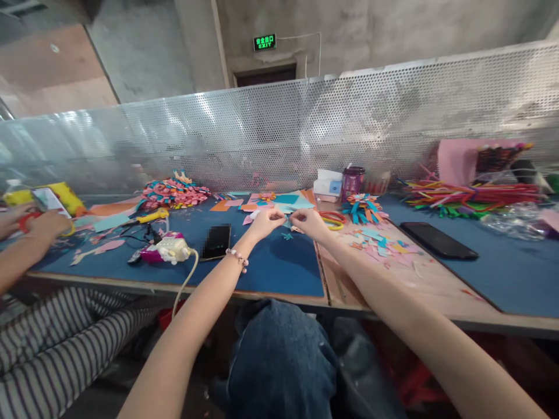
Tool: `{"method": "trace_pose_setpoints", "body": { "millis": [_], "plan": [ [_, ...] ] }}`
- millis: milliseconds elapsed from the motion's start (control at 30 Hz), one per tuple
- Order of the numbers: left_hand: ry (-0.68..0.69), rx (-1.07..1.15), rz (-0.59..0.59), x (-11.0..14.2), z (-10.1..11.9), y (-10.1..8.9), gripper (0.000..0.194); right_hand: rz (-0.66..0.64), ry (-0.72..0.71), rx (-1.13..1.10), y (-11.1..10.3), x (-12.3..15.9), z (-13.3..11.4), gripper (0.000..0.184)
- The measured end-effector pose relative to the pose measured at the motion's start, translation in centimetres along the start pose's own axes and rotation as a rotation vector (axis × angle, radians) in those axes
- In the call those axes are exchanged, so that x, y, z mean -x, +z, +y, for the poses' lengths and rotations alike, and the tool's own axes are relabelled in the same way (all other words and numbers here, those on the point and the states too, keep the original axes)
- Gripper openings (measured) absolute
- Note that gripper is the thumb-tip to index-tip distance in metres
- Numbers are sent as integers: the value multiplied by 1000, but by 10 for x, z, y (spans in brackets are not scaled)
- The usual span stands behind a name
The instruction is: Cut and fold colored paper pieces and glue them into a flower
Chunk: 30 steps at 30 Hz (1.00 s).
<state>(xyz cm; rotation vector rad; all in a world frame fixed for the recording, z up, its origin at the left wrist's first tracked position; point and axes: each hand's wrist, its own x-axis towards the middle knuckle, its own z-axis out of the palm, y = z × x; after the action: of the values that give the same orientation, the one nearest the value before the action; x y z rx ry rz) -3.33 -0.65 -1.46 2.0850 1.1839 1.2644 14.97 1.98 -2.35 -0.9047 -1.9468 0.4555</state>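
Out over the blue mat (271, 273), my left hand (265, 226) and my right hand (311, 224) face each other with fingertips pinched. Between them is a small pale-teal piece of paper (287, 223), held from both sides; its exact shape is too small to make out. Just below it, teal paper scraps (287, 236) lie on the mat. Behind my hands are sheets of teal, pink and orange paper (290, 201) with an orange fringed paper flower (266, 196) on top. Scissors with red and yellow handles (332, 219) rest beside my right hand.
A phone (216, 241) and a glue gun (152, 216) lie left, near a power strip (172, 249) with its cord hanging over the edge. Right are paper scraps (384, 244), another phone (439, 240) and bundled colored sticks (476, 195). A co-worker's hands (43, 224) work far left.
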Motion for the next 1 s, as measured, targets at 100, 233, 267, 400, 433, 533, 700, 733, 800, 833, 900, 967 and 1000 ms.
{"method": "trace_pose_setpoints", "body": {
  "millis": [100, 233, 267, 400, 433, 533, 700, 733, 800, 833, 900, 967, 1000],
  "plan": [
    [2, -8, 3, -1, -1, 0, 17, -5, -3, 0, 0, 0, 1, 18],
    [6, 0, -14, -1, -3, 1, 17, -45, 19, -35, -1, -1, 3, 23],
    [1, 8, -21, -1, -3, 1, 17, -49, 20, -42, -1, -1, 3, 24],
    [-24, 58, -40, -3, -5, 3, 18, -55, -10, -47, -4, -2, 4, 25],
    [-25, 66, -41, -3, -5, 3, 18, -59, -15, -43, -4, -2, 4, 25],
    [-27, 74, -39, -4, -6, 4, 18, -52, -17, -24, -4, -1, 3, 22],
    [-65, 98, -38, -3, -5, 5, 20, -19, -28, 13, -3, -1, 2, 18],
    [-70, 109, -37, -3, -5, 5, 21, -11, -30, 22, -3, -1, 1, 18],
    [-77, 124, -37, -3, -4, 5, 21, -3, -34, 34, -3, -1, 0, 17],
    [-80, 127, -38, -3, -4, 5, 21, -4, -36, 35, -4, -1, 0, 17],
    [-86, 127, -38, -3, -4, 6, 22, -12, -33, 27, -4, 0, 0, 17],
    [-86, 127, -37, -3, -4, 5, 22, -17, -30, 20, -5, 0, 0, 16],
    [-84, 128, -38, -3, -4, 5, 22, -15, -29, 20, -5, 0, 0, 16]
  ]
}}
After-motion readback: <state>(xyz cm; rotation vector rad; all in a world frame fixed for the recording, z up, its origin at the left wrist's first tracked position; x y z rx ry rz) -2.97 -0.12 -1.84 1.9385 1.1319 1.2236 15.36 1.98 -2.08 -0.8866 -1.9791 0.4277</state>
